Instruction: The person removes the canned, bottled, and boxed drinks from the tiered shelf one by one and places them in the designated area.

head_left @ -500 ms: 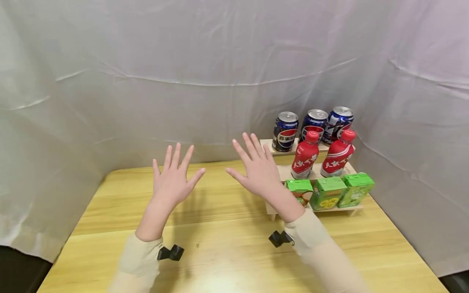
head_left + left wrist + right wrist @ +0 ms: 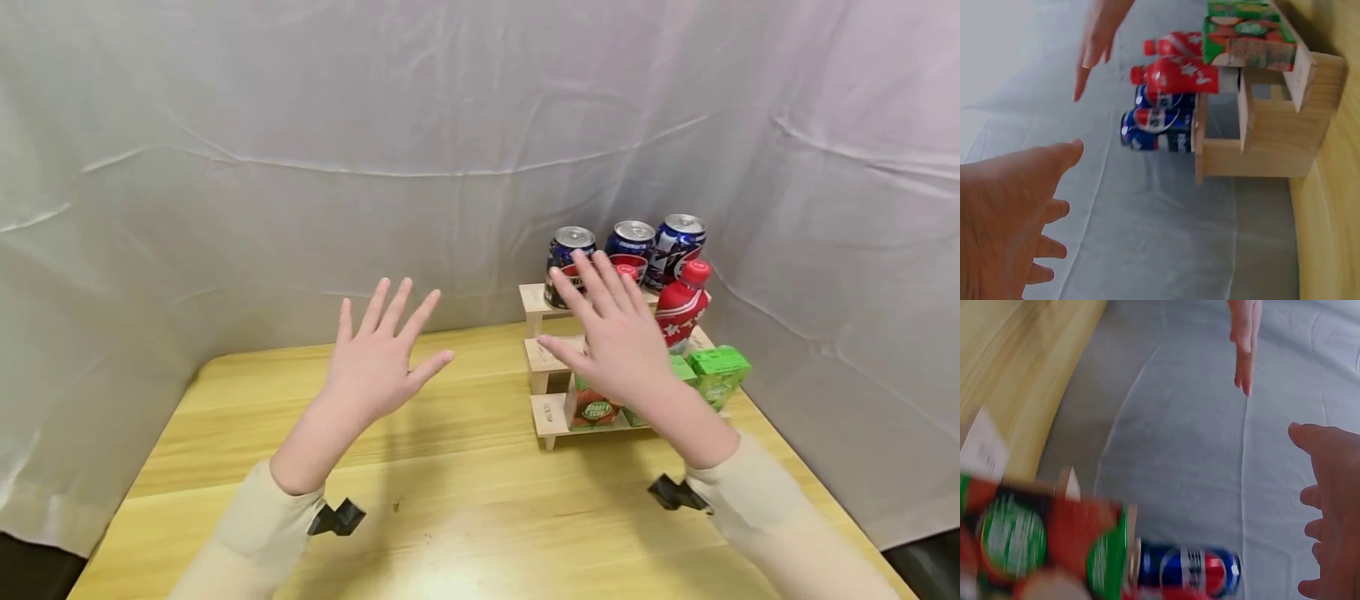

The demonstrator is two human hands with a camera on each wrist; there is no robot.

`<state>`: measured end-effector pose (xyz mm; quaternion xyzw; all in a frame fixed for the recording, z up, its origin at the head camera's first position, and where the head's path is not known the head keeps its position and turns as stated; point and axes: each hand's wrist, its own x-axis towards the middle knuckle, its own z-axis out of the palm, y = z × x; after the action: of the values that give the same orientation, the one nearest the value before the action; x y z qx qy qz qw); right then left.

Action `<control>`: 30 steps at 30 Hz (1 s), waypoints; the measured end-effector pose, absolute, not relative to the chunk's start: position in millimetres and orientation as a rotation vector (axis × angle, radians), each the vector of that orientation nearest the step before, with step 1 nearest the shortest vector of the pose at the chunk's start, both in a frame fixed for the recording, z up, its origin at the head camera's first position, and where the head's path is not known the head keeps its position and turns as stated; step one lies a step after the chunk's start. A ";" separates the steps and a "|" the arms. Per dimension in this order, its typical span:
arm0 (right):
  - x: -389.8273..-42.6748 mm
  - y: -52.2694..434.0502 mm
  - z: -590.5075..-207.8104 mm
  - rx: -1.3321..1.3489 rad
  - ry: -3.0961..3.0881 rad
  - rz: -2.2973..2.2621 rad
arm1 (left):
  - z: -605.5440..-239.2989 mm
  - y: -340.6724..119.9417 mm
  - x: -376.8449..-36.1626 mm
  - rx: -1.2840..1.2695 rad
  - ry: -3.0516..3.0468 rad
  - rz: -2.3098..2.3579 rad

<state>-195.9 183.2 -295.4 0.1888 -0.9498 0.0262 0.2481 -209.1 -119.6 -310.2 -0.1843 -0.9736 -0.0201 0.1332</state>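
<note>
My left hand (image 2: 375, 367) hovers over the table with its fingers spread and straight, holding nothing. In front of the stepped wooden shelf (image 2: 551, 414) is my right hand (image 2: 622, 346), also spread and holding nothing; it hides one red bottle almost wholly and part of the juice boxes. Three blue cola cans (image 2: 678, 250) stand on the top step. A red bottle (image 2: 682, 307) with a red cap is upright on the middle step. On the lowest step are green juice boxes (image 2: 718, 375), the leftmost a red and green box (image 2: 1054, 537).
The wooden table (image 2: 465, 492) spreads below both hands. Grey cloth (image 2: 337, 225) hangs behind it and along both sides, close to the shelf's right end. A small black device (image 2: 337, 517) sits at the left cuff, another black device (image 2: 677, 493) at the right.
My right hand has moved right, from beside the shelf to in front of it. The left hand has shifted slightly right. The shelf appears a little farther left in the head view.
</note>
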 end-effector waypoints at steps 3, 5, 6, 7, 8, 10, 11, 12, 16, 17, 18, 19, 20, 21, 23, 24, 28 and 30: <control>-187.8 205.0 -290.8 0.507 -2.564 0.050 | -307.8 -109.6 -209.7 -0.623 -2.801 -0.007; -182.2 219.7 -286.9 0.501 -2.553 0.041 | -306.6 -102.9 -210.9 -0.687 -2.768 0.042; -180.0 227.3 -285.0 0.500 -2.542 0.036 | -306.1 -99.5 -211.9 -0.717 -2.749 0.066; -177.8 235.0 -283.0 0.497 -2.532 0.024 | -305.4 -96.1 -213.4 -0.747 -2.726 0.086; -175.6 243.1 -281.1 0.494 -2.524 0.011 | -304.6 -92.5 -214.6 -0.775 -2.699 0.108; -170.6 259.3 -277.2 0.481 -2.515 -0.008 | -302.7 -84.8 -217.6 -0.823 -2.652 0.159; -168.7 267.4 -276.1 0.478 -2.502 -0.016 | -301.2 -80.9 -219.1 -0.844 -2.636 0.173; -166.6 275.0 -275.1 0.467 -2.497 -0.020 | -299.7 -76.9 -220.6 -0.863 -2.618 0.189; -158.9 301.2 -274.7 0.396 -2.528 -0.049 | -293.7 -61.9 -227.9 -0.920 -2.562 0.235; -157.5 307.0 -275.9 0.379 -2.537 -0.061 | -292.0 -58.5 -230.2 -0.931 -2.552 0.243; -156.0 312.5 -277.5 0.352 -2.560 -0.073 | -290.6 -55.1 -232.6 -0.938 -2.542 0.253; -153.9 317.7 -279.2 0.326 -2.585 -0.094 | -289.3 -51.6 -235.0 -0.944 -2.535 0.257; -151.6 323.2 -281.4 0.303 -2.602 -0.115 | -287.9 -48.0 -237.4 -0.949 -2.531 0.259; -149.2 328.6 -283.7 0.288 -2.612 -0.135 | -287.0 -44.5 -240.0 -0.952 -2.531 0.255; -143.9 339.9 -290.1 0.249 -2.632 -0.156 | -284.8 -37.5 -244.8 -0.950 -2.547 0.228; -141.1 345.3 -293.7 0.229 -2.637 -0.163 | -283.8 -33.8 -247.4 -0.946 -2.559 0.210; -131.4 365.3 -311.4 0.173 -2.663 -0.163 | -281.5 -21.3 -258.3 -0.917 -2.613 0.105; -128.1 372.6 -321.5 0.156 -2.682 -0.162 | -281.0 -16.6 -264.2 -0.896 -2.639 0.034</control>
<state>-128.1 372.6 -321.5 0.0565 -0.9714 -0.0585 0.2231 -264.2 -16.6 -281.0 -0.3164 -0.9320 0.0122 0.1763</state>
